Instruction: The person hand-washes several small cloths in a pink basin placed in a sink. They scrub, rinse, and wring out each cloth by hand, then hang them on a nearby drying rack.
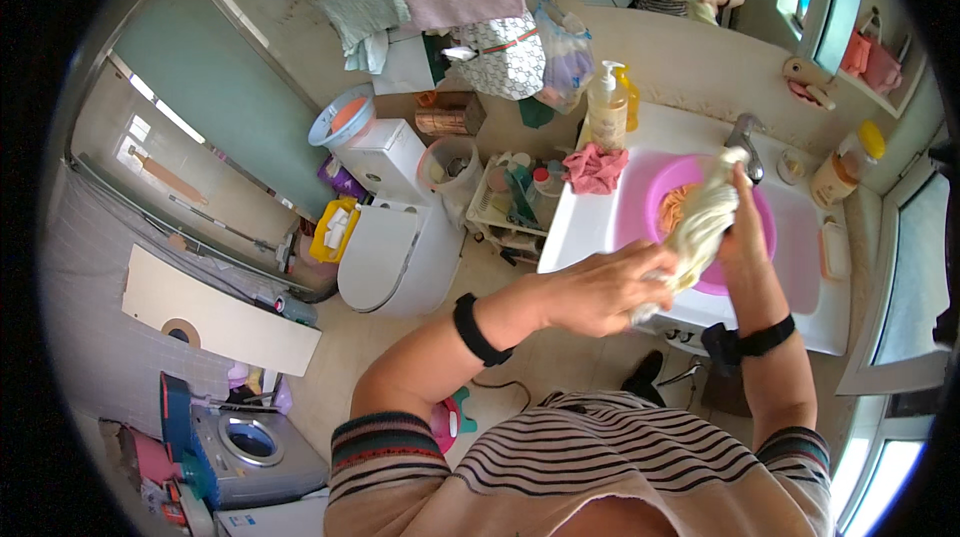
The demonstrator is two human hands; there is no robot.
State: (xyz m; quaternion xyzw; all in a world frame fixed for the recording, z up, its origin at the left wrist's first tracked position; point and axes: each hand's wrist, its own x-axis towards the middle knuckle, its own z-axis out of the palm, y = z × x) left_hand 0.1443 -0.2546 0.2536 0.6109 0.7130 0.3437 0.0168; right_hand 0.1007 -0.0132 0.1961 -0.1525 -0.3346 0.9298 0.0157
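A pale yellow-green cloth (703,233), bunched and twisted lengthwise, stretches between my two hands. My left hand (604,289) is closed around its lower end, and my right hand (741,222) grips it near the upper end. Beneath the cloth, a pink plastic basin (763,237) stands in the white washbasin (799,267). Orange cloth (675,205) lies inside the pink basin, partly hidden by the cloth I hold.
A chrome faucet (746,139) rises behind the basin. Left of it are a pump bottle (607,113) and a crumpled pink cloth (595,167); a yellow-lidded jar (844,169) and a soap dish (834,250) sit right. A toilet (382,256) stands farther left.
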